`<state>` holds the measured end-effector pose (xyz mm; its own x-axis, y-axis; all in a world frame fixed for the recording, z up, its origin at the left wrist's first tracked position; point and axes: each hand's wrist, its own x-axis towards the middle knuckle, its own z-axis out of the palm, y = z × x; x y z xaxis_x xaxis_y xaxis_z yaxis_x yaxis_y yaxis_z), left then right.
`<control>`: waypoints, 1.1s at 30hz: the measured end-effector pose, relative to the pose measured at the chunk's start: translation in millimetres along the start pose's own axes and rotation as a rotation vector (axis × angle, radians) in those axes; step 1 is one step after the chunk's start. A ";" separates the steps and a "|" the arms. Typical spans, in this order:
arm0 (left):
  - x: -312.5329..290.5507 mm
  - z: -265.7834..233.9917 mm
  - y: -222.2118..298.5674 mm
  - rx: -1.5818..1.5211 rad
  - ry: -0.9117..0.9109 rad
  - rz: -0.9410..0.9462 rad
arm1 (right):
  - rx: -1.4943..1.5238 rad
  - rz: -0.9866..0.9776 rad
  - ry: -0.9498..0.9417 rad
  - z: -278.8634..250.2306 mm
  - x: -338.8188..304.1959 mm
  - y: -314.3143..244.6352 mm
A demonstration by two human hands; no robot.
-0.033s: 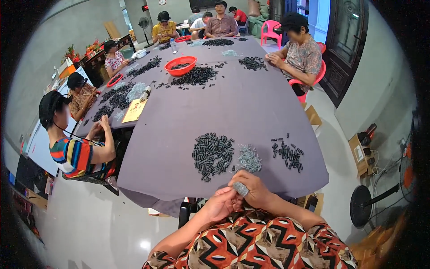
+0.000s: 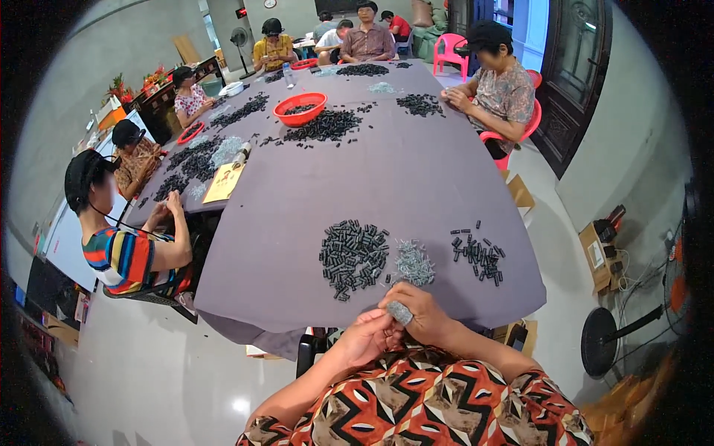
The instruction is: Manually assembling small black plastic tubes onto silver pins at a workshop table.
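At the near edge of the table, my left hand (image 2: 364, 339) and my right hand (image 2: 425, 316) meet with their fingers pinched together. Whatever they hold between them is hidden or too small to make out. A grey wrap (image 2: 399, 312) covers my right thumb. Just beyond my hands lies a small heap of clear little pieces (image 2: 414, 262). To its left is a larger pile of short black cylinders (image 2: 353, 256), and to its right a looser scatter of similar black cylinders (image 2: 480, 256).
A grey cloth covers the long table (image 2: 297, 215). Farther off stand a red basin (image 2: 300, 109) beside a black pile (image 2: 327, 126), and a yellow booklet (image 2: 223, 183). Several people sit around, one in a striped shirt (image 2: 134, 253) at left. A black fan (image 2: 599, 342) stands at right.
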<state>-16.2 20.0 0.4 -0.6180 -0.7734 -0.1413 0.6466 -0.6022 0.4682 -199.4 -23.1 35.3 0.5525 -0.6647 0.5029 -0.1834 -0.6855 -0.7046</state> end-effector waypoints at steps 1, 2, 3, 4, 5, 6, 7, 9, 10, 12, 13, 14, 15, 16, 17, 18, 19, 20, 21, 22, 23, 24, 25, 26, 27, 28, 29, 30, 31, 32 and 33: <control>-0.7 0.6 0.9 0.068 -0.045 0.027 | -0.001 -0.004 0.001 -0.7 -0.9 -1.2; -3.3 4.5 -1.1 0.068 -0.044 0.028 | -0.023 0.032 -0.026 -1.2 -2.6 -4.3; -7.3 12.0 -4.3 0.095 0.035 0.066 | -0.042 0.071 -0.054 -1.8 -4.8 -8.2; -7.1 19.2 -4.5 0.123 0.115 0.106 | -0.038 0.072 -0.056 -4.4 -3.8 -8.4; -6.0 23.5 -5.1 0.119 0.123 0.103 | -0.107 0.072 -0.102 -8.0 -2.3 -9.4; -4.8 27.8 -5.4 0.179 0.223 0.133 | -0.171 0.075 -0.150 -12.2 -0.1 -11.0; -5.0 30.7 -7.0 0.231 0.329 0.153 | -0.211 0.079 -0.178 -16.2 2.0 -12.1; -2.9 38.6 1.9 0.338 0.363 0.109 | -0.248 0.121 -0.224 -23.1 3.5 -10.2; 2.6 36.5 0.1 0.292 0.366 0.157 | -0.284 0.081 -0.226 -26.5 6.5 -7.6; 4.8 37.4 5.1 0.290 0.356 0.147 | -0.322 0.018 -0.228 -34.4 10.6 -12.9; 5.6 33.0 5.5 0.275 0.324 0.165 | -0.336 -0.019 -0.235 -36.7 15.4 -14.1; 9.3 40.9 10.0 0.283 0.343 0.194 | -0.342 -0.017 -0.230 -37.1 17.9 -13.0; 7.9 35.8 12.4 0.294 0.291 0.183 | -0.338 0.007 -0.227 -33.5 16.4 -13.0; 8.9 32.0 15.1 0.288 0.304 0.169 | -0.344 0.018 -0.218 -31.9 19.3 -10.6; 9.8 28.0 16.6 0.263 0.295 0.157 | -0.344 -0.006 -0.193 -29.1 18.8 -6.6; 10.3 25.2 17.1 0.240 0.284 0.148 | -0.335 0.001 -0.192 -26.4 17.9 -2.7; 8.7 25.3 15.2 0.257 0.304 0.151 | -0.324 0.003 -0.181 -23.0 14.8 -0.3; 8.3 26.3 14.7 0.258 0.311 0.146 | -0.315 0.002 -0.169 -20.4 12.8 1.9; 9.1 28.2 15.6 0.232 0.361 0.135 | -0.309 0.004 -0.166 -18.9 12.5 4.2; 8.2 30.8 14.7 0.205 0.411 0.123 | -0.268 0.013 -0.157 -17.6 10.5 5.0; 6.8 32.6 14.8 0.207 0.415 0.119 | -0.228 0.020 -0.147 -16.6 8.6 5.5; 5.4 34.1 16.0 0.198 0.402 0.097 | -0.224 0.022 -0.143 -16.2 6.5 5.9; 3.5 35.3 16.8 0.191 0.390 0.076 | -0.212 0.019 -0.136 -15.4 4.9 5.4; 2.6 34.2 16.0 0.195 0.392 0.073 | -0.201 0.015 -0.129 -14.9 3.6 5.3; 2.2 31.1 14.5 0.265 0.388 0.063 | -0.198 0.016 -0.123 -14.3 2.3 5.6; 2.5 29.4 14.0 0.334 0.382 0.053 | -0.230 0.010 -0.137 -14.2 1.4 6.6; 2.7 29.2 13.9 0.339 0.381 0.048 | -0.263 0.004 -0.151 -13.9 0.3 7.6; 2.8 29.4 13.9 0.335 0.382 0.047 | -0.263 0.007 -0.145 -13.1 -0.8 8.7; 3.6 29.2 13.8 0.330 0.382 0.046 | -0.266 0.014 -0.151 -12.4 -1.5 10.3; 5.3 27.7 12.0 0.333 0.381 0.042 | -0.269 0.021 -0.157 -12.2 -1.9 11.1; 7.9 25.7 8.5 0.312 0.404 0.065 | -0.269 0.025 -0.154 -12.5 -1.9 10.7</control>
<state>-27.1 13.9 25.7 -0.3193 -0.8592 -0.3997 0.4760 -0.5102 0.7164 -212.5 -32.8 33.0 0.6579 -0.6435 0.3912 -0.3959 -0.7374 -0.5473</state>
